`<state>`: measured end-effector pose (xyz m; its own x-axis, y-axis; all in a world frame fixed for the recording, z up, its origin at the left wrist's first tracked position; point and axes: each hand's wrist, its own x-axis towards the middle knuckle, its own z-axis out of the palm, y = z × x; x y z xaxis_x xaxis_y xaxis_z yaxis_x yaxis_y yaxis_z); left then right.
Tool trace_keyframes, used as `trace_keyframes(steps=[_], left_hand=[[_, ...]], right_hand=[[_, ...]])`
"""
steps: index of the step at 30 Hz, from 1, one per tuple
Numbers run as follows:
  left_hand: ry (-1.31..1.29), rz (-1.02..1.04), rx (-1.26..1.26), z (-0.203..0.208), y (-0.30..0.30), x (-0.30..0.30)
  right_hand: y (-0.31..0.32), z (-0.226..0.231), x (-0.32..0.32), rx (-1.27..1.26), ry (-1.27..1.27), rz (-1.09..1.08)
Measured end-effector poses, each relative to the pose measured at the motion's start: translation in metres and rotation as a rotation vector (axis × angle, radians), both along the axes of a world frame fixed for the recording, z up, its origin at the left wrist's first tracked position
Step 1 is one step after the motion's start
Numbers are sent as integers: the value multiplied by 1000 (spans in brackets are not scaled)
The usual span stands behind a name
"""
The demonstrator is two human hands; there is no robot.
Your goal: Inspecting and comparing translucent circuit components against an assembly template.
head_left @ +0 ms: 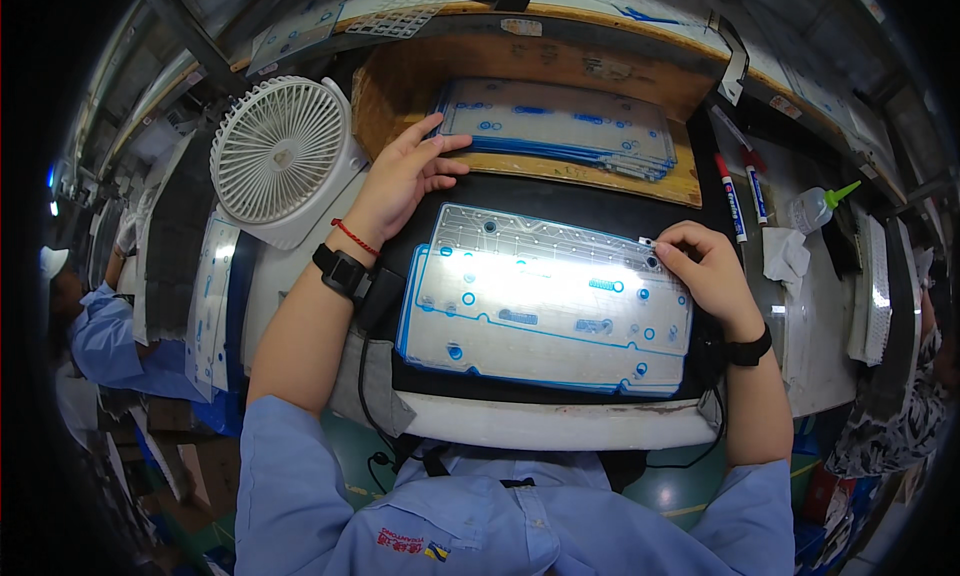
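In front of me lies a stack of thin, clear, blue-edged sheets with printed silvery lines and small blue rings. The top sheet sits slightly askew. My right hand pinches at its far right corner, beside a small white-and-black tab. Further off, a second stack of similar sheets rests in an open wooden box. My left hand is at that stack's left end, fingers spread, with fingertips at the sheet edges; I see nothing gripped in it.
A white fan stands to the left of the wooden box. At right are markers, a squeeze bottle with a green tip and a crumpled white cloth. A co-worker's blue sleeve shows at far left.
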<state>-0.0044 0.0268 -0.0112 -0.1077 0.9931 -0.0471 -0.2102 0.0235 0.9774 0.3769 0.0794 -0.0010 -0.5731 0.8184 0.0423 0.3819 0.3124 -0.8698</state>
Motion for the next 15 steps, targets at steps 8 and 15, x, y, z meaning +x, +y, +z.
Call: trace_keyframes(steps=[8,15], left_hand=[[72,-223,-6,0,-2,-4],[370,-248,-8,10,-6,8]], right_hand=[[0,-1,1,-1,210,-183],[3,-4,3,-64,342,-298]])
